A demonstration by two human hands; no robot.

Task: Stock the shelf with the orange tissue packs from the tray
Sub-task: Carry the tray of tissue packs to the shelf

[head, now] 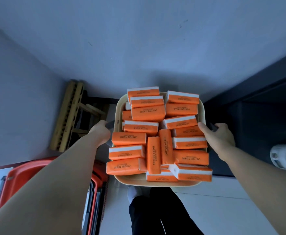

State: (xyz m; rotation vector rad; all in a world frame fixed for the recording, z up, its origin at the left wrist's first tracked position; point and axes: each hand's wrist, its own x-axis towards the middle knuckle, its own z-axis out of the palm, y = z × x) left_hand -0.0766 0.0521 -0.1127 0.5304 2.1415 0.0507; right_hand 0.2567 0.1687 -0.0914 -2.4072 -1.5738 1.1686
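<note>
While the beige tray (155, 184) is held up over the floor (215, 209), both its sides are clasped: the left grip (100, 133) is curled round the left edge, the right grip (218, 136) round the right edge. One tray is noted, heaped with orange tissue packs (148, 114). About nineteen are counted, some half buried. All packs seen are lying in the tray. Two white bottles (284, 156) are seen on the dark shelf (257, 116) at right.

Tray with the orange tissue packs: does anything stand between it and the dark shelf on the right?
Nothing visible does. Only the right hand, which grips the tray, is on that side; the left hand grips the opposite side. White containers occupy part of the shelf.
</note>
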